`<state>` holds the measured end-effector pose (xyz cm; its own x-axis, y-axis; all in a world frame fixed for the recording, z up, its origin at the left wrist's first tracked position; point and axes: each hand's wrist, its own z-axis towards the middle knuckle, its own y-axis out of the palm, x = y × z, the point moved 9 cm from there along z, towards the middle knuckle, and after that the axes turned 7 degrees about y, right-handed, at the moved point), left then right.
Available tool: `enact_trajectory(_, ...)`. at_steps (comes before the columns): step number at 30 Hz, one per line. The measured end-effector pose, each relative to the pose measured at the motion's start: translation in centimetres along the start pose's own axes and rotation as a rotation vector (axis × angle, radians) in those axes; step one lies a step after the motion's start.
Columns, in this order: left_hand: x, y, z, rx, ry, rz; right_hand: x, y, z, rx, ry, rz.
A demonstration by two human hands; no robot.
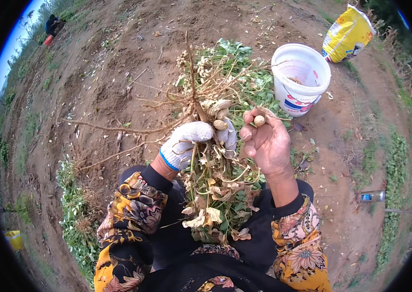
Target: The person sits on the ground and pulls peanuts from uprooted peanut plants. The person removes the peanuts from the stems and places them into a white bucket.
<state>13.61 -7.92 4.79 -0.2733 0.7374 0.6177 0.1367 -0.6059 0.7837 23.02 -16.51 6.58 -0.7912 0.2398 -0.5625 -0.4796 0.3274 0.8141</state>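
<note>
My left hand [195,142], in a white knit glove with a blue edge, is closed around the stems of an uprooted peanut plant [224,182]. Its bare roots [193,91] point up and away from me, and the wilted leaves hang over my lap. A few peanut pods [220,125] show beside the gloved fingers. My bare right hand [268,138] is just right of the roots, with a peanut pod [259,120] held at its fingers. Past it stands a white plastic bucket [280,91] with some peanuts [294,80] inside.
More peanut plants [257,84] lie on the soil beyond my hands, and another heap [74,215] lies at the left. A yellow sack [348,34] stands behind the bucket. A bottle or jar [373,196] is at the right. Another person [51,25] is far off at the upper left.
</note>
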Motion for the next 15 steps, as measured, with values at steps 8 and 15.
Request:
enact_trajectory(8, 0.5, -4.2, -1.2, 0.198, -0.067, 0.501, -0.9, 2.2, -1.1, 0.106, -0.281, -1.084)
enact_trajectory(15, 1.7, 1.3, -2.7, -0.227, 0.083, 1.332, -0.9, 4.5, -2.6, -0.034, -0.678, -1.579)
